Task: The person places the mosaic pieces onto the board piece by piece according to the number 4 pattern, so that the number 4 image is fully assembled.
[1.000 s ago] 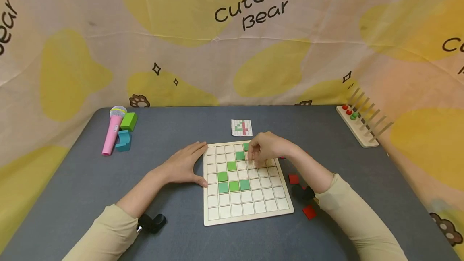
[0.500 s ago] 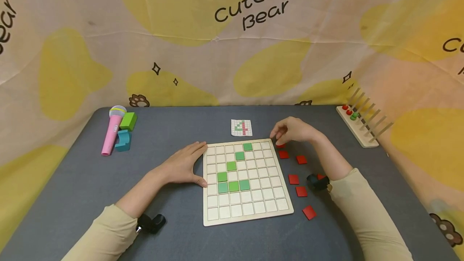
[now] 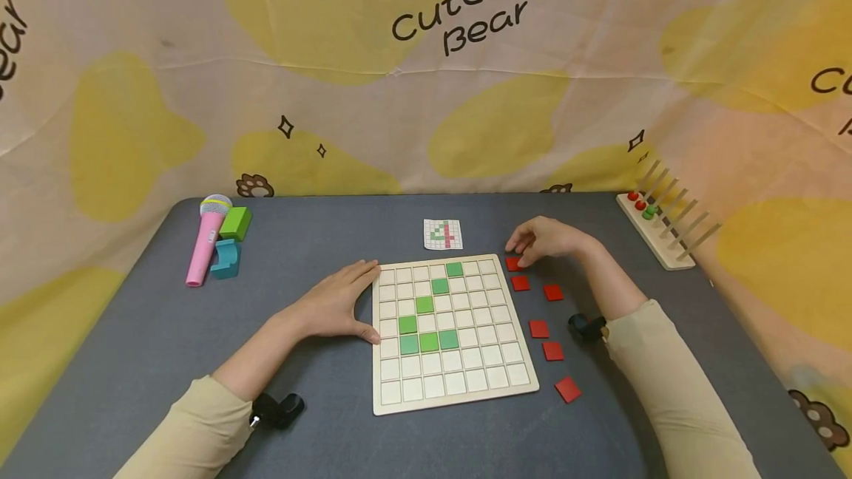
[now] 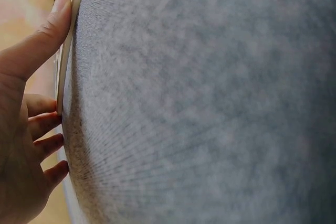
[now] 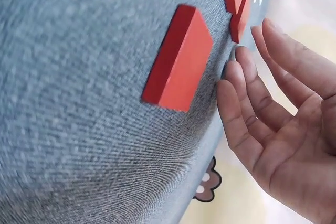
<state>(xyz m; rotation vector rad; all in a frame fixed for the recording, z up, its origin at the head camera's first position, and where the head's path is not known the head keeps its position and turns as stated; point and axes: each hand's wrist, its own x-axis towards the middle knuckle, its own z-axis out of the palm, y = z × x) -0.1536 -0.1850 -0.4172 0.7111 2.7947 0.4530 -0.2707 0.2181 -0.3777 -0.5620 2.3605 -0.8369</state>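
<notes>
A white gridded board [image 3: 455, 384] lies on the dark table, with several green tiles [image 3: 429, 342] in its cells. My left hand [image 3: 330, 303] rests at the board's left edge, thumb and fingers spread; the left wrist view shows the thumb [image 4: 50, 30] against its rim. Beyond the board's far right corner, my right hand [image 3: 551, 237] hovers with loosely bent fingers by a red tile [image 3: 512, 263]. Nothing is held in that hand in the right wrist view, where a large red tile [image 5: 181, 66] lies on the cloth nearby.
Several more red tiles [image 3: 553, 351] lie right of the board. Behind it is a small pattern card [image 3: 442, 234]. A pink toy microphone [image 3: 205, 242], a green block [image 3: 236, 223] and a blue block [image 3: 226, 259] are far left. A pegged wooden stand [image 3: 655, 233] sits far right.
My right hand has moved right, off the board's upper cells, to the red tiles beside it. The red tile at its fingertips now shows more fully. My left hand stays put.
</notes>
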